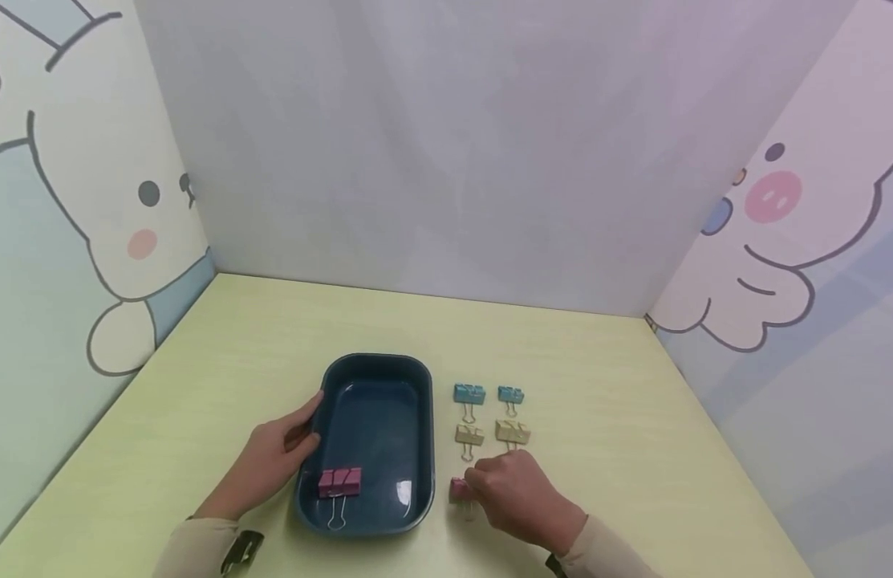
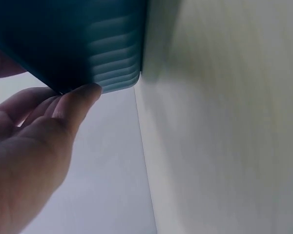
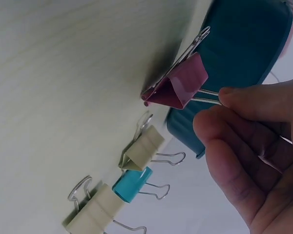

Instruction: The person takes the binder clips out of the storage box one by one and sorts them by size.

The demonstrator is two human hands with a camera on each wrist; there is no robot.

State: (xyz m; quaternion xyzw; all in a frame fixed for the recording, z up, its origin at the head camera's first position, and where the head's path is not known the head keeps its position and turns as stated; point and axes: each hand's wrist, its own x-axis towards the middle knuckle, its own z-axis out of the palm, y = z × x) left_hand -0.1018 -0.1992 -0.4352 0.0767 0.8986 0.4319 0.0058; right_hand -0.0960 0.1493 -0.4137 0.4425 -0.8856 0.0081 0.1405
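My left hand [image 1: 269,453] holds the left wall of a dark blue rectangular tray [image 1: 377,429]; its thumb [image 2: 83,100] lies along the tray's outer wall in the left wrist view. Inside the tray, near its front left, lies a pink binder clip [image 1: 340,482]. To the tray's right, my right hand [image 1: 518,494] pinches one wire handle of another pink binder clip [image 3: 185,80] between thumb and forefinger. The clip's other handle [image 3: 193,44] points towards the table side; whether it touches the table I cannot tell. In the head view, the hand partly hides this clip.
Behind the right hand stand two cream binder clips [image 1: 469,434], the right one partly covered by the hand. Farther back are two blue binder clips [image 1: 469,393]. A grey back wall [image 1: 446,160] and printed side panels [image 1: 150,241] border the pale yellow table [image 1: 598,385].
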